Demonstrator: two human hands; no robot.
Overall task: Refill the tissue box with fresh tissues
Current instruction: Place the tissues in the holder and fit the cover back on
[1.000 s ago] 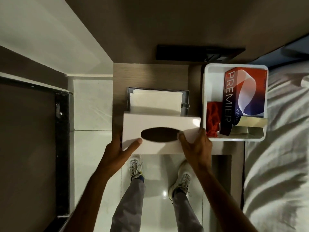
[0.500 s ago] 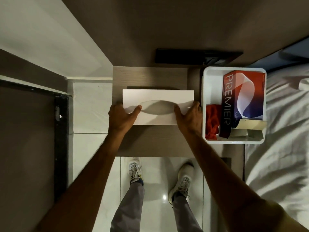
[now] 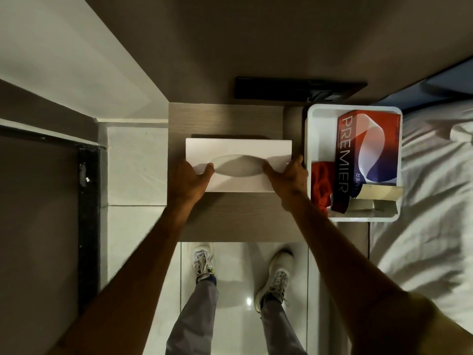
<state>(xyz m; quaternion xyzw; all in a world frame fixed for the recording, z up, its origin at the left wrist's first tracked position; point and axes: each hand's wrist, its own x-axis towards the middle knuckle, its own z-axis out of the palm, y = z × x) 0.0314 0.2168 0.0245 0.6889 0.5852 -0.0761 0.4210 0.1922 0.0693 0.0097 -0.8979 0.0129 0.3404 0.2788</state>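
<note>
A white tissue box cover (image 3: pixel 238 149) with an oval slot lies flat on the wooden bedside table (image 3: pixel 225 216), over the base and the tissue stack, which are hidden beneath it. My left hand (image 3: pixel 188 179) grips its near left corner, thumb beside the slot. My right hand (image 3: pixel 288 175) grips its near right corner, thumb on top by the slot's other end. Pale tissue shows through the slot.
A white tray (image 3: pixel 313 139) sits right of the cover, holding a red and blue PREMIER tissue carton (image 3: pixel 368 149) with a torn flap and a red cloth (image 3: pixel 321 183). A bed with white sheets (image 3: pixel 430 201) lies at the right. A dark panel (image 3: pixel 294 88) is on the wall behind.
The cover was held tilted at the table's near edge with the tissue stack exposed behind it. Both hands carried it forward and lowered it flat over the stack, where it now rests.
</note>
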